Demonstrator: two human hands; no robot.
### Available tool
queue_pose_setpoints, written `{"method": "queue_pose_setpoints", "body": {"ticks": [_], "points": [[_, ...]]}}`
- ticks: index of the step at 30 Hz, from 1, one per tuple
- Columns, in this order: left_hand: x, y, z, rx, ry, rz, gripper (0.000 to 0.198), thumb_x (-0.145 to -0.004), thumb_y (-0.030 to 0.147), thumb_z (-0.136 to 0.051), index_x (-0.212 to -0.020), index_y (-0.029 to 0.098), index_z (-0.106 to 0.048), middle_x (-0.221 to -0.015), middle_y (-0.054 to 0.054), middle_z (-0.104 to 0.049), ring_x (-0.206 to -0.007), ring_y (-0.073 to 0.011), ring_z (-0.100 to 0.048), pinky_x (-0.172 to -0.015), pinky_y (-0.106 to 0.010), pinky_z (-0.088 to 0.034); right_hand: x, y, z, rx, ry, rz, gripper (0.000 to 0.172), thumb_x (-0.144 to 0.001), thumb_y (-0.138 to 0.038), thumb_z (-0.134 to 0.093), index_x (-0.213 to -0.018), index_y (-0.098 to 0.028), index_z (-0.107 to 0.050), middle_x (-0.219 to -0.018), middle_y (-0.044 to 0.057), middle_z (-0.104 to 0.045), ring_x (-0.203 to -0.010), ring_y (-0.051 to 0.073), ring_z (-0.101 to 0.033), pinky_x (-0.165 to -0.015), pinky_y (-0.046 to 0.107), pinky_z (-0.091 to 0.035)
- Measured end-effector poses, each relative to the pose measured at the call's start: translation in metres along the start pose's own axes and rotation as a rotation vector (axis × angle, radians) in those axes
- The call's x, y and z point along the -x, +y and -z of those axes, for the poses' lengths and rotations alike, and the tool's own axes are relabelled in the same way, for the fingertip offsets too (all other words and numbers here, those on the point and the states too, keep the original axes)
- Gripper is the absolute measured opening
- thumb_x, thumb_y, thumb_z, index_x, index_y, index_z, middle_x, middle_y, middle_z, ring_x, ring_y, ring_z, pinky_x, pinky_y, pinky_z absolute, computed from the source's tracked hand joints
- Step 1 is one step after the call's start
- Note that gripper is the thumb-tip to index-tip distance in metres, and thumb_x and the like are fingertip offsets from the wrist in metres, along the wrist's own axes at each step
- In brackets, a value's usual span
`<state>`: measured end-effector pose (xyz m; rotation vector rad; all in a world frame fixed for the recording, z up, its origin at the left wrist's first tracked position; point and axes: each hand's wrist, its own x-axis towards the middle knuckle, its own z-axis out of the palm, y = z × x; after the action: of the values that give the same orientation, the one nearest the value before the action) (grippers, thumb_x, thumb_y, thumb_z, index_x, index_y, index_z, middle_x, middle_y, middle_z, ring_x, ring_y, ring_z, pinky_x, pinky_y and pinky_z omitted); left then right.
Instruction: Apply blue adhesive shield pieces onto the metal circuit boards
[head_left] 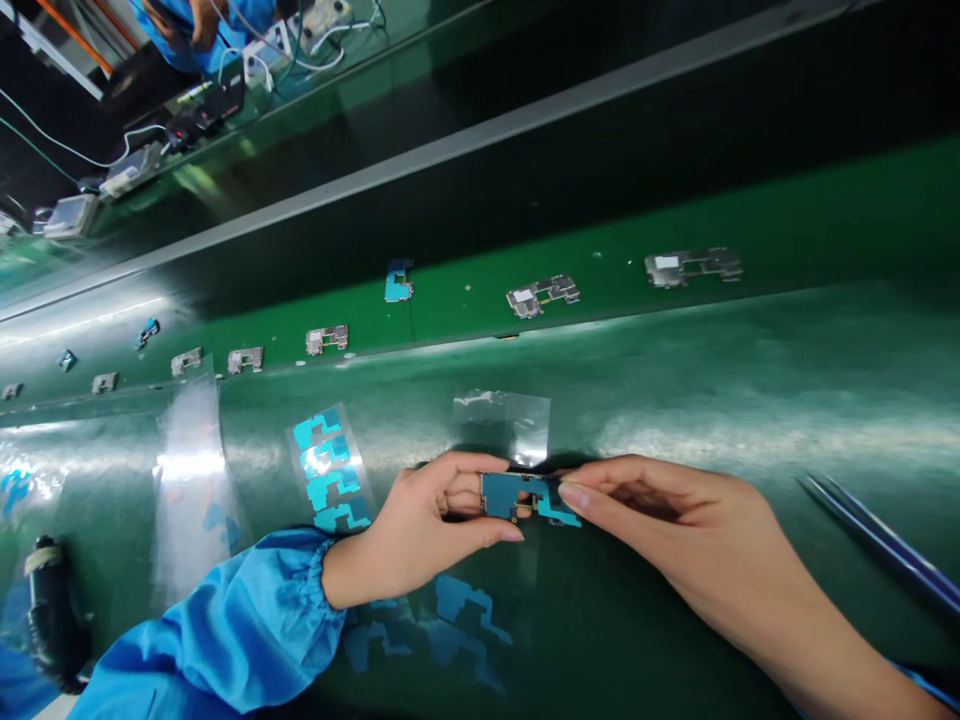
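A small circuit board [502,493] with a blue film over its face is held level between my two hands. My left hand [420,520] grips its left end, thumb below and fingers along the upper edge and behind. At the right end, my right hand [637,500] pinches the board and its lighter blue film strip between thumb and fingers. A clear plastic sheet [502,415] lies just beyond the board. To the left of my left hand is a sheet of blue die-cut stickers [330,470]. Tweezers [877,530] rest to the right of my right hand.
Several circuit boards [544,296] lie along a green conveyor belt [450,310] beyond the bench, one with blue film [399,281]. A clear film strip [191,470] and a black tool [52,610] are at left. Across the line, a person in blue [195,35] is near cables.
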<state>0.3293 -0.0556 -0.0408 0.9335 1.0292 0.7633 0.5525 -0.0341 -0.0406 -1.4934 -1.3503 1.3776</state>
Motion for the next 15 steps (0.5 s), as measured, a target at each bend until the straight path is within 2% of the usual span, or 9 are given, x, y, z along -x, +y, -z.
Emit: {"method": "queue_pose_setpoints", "body": {"ticks": [5,15], "points": [[0.0,0.003,-0.0004,-0.007,0.002,0.021,0.048,-0.075,0.014,-0.083,-0.118,0.022,-0.063,-0.103,-0.003,-0.081,-0.1,-0.0211,-0.077,-0.089,-0.032,-0.065,0.0002,-0.0006,-0.0001,0.011,-0.004,-0.005,0.025,-0.074,-0.053,-0.08,-0.072,-0.028,-0.081,-0.065,0.003,-0.077,-0.053,0.019,-0.072,-0.045,0.024,-0.058],[-0.0003,0.0061,-0.0019,-0.026,0.027,0.045,0.049,-0.073,0.013,-0.084,-0.117,0.019,-0.064,-0.102,-0.004,-0.081,-0.098,-0.0201,-0.078,-0.089,-0.029,-0.065,0.0021,-0.0044,-0.0004,0.004,-0.01,-0.078,0.019,-0.073,-0.046,-0.079,-0.072,-0.027,-0.081,-0.069,0.003,-0.078,-0.056,0.019,-0.072,-0.047,0.022,-0.057]]}}
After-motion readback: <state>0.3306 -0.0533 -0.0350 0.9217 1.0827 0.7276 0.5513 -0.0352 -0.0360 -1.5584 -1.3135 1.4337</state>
